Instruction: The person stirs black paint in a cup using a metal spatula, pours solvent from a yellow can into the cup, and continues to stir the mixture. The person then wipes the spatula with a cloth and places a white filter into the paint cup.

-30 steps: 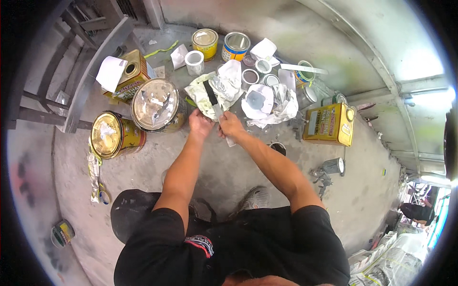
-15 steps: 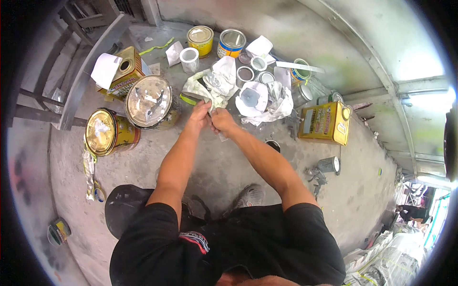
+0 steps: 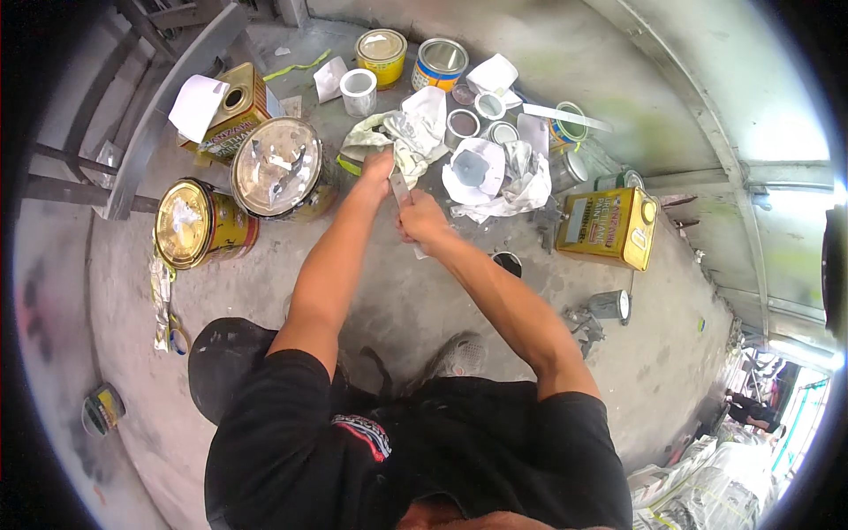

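My left hand point(image 3: 378, 168) is closed on a crumpled, stained white rag point(image 3: 412, 146) with a yellow-green edge. Some of the cloth hangs over the upper end of a flat pale strip point(image 3: 399, 188), which looks like a mixing stick or ruler. My right hand point(image 3: 424, 219) grips this strip lower down, its fingers wrapped round it, and a short end pokes out beneath. Just right of the rag lies a white paper-lined cup point(image 3: 473, 168) with grey paint inside, beside crumpled masking paper point(image 3: 521, 185).
Large paint cans point(image 3: 276, 168) and an open rectangular tin point(image 3: 234, 110) stand at left. Behind the rag are a yellow can point(image 3: 382, 55), a white cup point(image 3: 359, 92) and small open cans point(image 3: 462, 126). A yellow thinner tin point(image 3: 605, 225) and a spray gun with a grey cup point(image 3: 609, 306) are at right.
My right hand has drawn back toward me, away from my left hand, so more of the strip shows between them. The view has shifted slightly.
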Available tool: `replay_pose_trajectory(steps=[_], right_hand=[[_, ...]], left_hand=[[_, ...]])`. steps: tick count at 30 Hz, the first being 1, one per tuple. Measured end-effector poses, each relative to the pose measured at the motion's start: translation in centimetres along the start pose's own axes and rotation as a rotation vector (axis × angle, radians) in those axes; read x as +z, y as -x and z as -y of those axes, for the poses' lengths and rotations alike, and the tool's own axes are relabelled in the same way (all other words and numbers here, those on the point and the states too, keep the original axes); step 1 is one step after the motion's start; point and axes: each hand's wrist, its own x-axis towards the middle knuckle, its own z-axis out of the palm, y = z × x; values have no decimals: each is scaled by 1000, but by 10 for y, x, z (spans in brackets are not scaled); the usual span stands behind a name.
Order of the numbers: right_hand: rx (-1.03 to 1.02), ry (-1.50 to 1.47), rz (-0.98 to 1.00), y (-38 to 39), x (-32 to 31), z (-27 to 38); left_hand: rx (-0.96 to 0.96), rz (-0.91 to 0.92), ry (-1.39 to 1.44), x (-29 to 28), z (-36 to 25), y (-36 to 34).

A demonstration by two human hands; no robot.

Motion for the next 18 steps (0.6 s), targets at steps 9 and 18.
replay_pose_trajectory(steps=[9, 18], right_hand=[[-55, 151, 235, 110, -31, 10], [-322, 295, -127, 175, -130, -10]], left_hand=[[50, -14, 85, -107, -34, -55], [242, -406, -1038, -13, 3, 18]])
